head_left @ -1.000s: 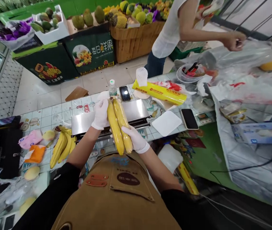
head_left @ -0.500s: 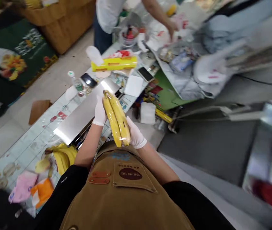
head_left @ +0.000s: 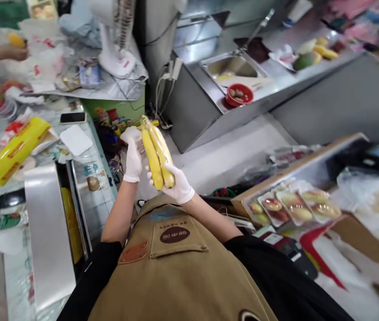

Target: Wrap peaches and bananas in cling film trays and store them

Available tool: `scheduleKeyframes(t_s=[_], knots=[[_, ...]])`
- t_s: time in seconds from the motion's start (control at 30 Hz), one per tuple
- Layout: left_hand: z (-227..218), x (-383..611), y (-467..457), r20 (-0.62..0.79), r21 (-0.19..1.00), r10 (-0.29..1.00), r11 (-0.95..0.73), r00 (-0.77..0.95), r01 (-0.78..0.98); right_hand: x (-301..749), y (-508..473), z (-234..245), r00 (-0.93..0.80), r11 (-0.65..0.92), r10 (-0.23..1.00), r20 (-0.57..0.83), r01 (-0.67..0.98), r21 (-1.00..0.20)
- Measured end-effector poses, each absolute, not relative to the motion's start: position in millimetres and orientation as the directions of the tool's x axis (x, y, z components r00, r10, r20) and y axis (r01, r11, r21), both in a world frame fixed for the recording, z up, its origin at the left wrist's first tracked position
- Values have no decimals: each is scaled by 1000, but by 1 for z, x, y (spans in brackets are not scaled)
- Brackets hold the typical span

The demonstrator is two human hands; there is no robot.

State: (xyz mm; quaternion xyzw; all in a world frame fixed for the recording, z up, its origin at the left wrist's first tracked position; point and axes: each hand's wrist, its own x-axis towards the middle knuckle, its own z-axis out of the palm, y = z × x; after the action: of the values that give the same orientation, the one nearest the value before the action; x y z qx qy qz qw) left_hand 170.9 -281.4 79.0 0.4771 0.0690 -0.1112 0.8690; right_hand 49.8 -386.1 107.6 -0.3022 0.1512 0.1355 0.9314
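Two bananas (head_left: 158, 154), wrapped together in shiny clear film, are held upright in front of the brown apron (head_left: 172, 276). My right hand (head_left: 178, 185), in a white glove, is closed around their lower end, with its thumb on the front and fingertips showing at the left side. My left hand (head_left: 133, 160), also gloved in white, is at the left edge of the bananas near their upper half. Its fingers blend with a pale thing behind, and I cannot tell whether they grip the bananas.
At left, a long metal-topped device (head_left: 47, 236), a phone (head_left: 73, 117) and a yellow roll package (head_left: 18, 149) lie on the table. A fan (head_left: 117, 62) stands behind. Ahead is a sink (head_left: 232, 67) with a red bowl (head_left: 239, 95); at right, packed fruit trays (head_left: 294, 207).
My view and body have turned right, so the table now lies at left and the sink and fruit trays have come into view. The bananas remain in my right hand.
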Motion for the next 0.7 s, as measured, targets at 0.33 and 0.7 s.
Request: scheduleKeyframes(t_s=[0.33, 0.7], knots=[[99, 97, -405, 467, 780, -749, 98, 470, -618, 15, -531, 104, 787, 849, -443, -430, 214, -483], [65, 79, -625, 753, 337, -655, 293, 69, -895, -33, -707, 93, 681, 792, -533, -502, 611, -11]])
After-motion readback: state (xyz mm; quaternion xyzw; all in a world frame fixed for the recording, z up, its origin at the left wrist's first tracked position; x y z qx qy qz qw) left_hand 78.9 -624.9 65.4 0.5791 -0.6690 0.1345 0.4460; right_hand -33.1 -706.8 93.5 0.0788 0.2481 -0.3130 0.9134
